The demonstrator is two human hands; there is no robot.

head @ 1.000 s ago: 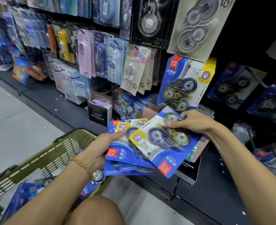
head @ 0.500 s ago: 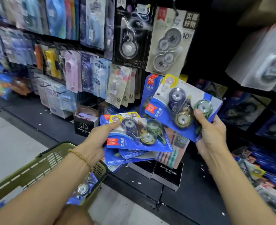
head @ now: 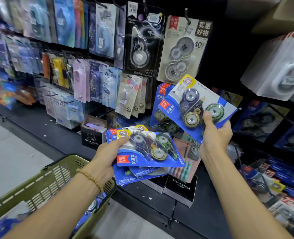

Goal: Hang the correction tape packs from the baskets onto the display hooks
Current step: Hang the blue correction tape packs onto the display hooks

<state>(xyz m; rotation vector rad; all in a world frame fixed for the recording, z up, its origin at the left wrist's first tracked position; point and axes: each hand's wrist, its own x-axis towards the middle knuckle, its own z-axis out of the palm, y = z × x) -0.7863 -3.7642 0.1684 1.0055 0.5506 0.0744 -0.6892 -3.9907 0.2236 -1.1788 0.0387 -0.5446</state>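
Correction tape pack (head: 197, 107) pinched in right grip (head: 215, 135); left grip (head: 108, 154) clasps stack (head: 142, 163); dark shelf (head: 56, 135), grey floor (head: 9, 152).

Blue pack (head: 192, 107) raised, tilted — fanned stack (head: 148, 156) below.

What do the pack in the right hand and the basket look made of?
Pack: glossy printed card, probably, under a clear plastic blister; glare glints off the bubble over the tape wheels. Basket: olive moulded plastic, matte, going by its slotted walls and thick rim.
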